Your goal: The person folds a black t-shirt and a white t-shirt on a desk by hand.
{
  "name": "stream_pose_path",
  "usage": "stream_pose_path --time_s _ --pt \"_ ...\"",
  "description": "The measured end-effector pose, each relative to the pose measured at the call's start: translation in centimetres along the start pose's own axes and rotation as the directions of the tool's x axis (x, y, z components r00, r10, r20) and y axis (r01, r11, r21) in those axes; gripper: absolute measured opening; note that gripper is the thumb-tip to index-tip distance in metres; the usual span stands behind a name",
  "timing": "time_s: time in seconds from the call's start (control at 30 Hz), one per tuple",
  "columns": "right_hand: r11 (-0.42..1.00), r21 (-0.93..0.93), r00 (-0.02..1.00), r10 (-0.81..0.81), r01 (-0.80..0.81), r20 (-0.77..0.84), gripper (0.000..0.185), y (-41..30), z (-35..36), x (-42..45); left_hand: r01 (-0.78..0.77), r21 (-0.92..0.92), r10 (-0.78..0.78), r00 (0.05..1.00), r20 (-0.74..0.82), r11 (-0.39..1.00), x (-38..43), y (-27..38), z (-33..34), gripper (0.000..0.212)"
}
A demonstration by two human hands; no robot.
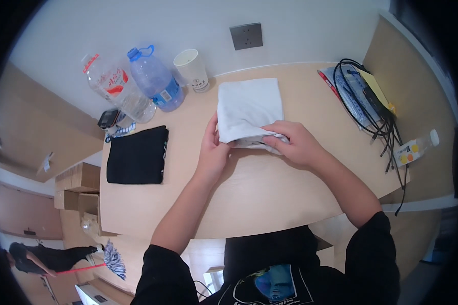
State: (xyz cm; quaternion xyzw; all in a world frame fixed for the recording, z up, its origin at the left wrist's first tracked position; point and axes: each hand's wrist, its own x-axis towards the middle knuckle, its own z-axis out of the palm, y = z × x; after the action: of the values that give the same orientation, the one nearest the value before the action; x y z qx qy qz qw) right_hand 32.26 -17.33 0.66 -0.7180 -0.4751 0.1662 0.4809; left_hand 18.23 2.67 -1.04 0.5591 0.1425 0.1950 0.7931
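Note:
A white cloth folded into a rough square (250, 106) is on the pale wooden desk (248, 202) in front of me. My left hand (215, 143) grips its left near corner, with some fingers hidden beneath the fabric. At the near right corner, my right hand (290, 139) pinches the layered edge between thumb and fingers. Between the hands that near edge gapes a little, showing inner folds. To the left lies a black folded cloth (136, 156), apart from both hands.
Two large plastic bottles, one clear (118, 89) and one blue (156, 82), stand at the back left beside a paper cup (192, 70). Black cables (381, 118) and a small juice bottle (410, 152) lie at right. Lower left, a person holds a mop (114, 259).

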Motion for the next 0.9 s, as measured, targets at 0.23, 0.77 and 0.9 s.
stream_pose_path --time_s 0.23,0.77,0.9 --pt "0.680 0.659 0.947 0.248 -0.321 0.205 0.033 2.0 -2.3 -1.1 0.245 -0.301 -0.245 0.969 0.041 0.922 0.7 1.0 -0.1 0.033" --pt "0.976 -0.216 0.947 -0.091 0.024 -0.308 0.030 4.2 -4.2 1.5 0.081 0.468 -0.060 0.996 -0.059 0.880 0.7 3.6 -3.3 0.042" --pt "0.898 -0.297 0.944 -0.327 0.325 0.043 0.038 0.0 -1.0 0.4 -0.252 0.614 0.008 0.928 0.372 0.748 1.4 3.1 -5.9 0.039"
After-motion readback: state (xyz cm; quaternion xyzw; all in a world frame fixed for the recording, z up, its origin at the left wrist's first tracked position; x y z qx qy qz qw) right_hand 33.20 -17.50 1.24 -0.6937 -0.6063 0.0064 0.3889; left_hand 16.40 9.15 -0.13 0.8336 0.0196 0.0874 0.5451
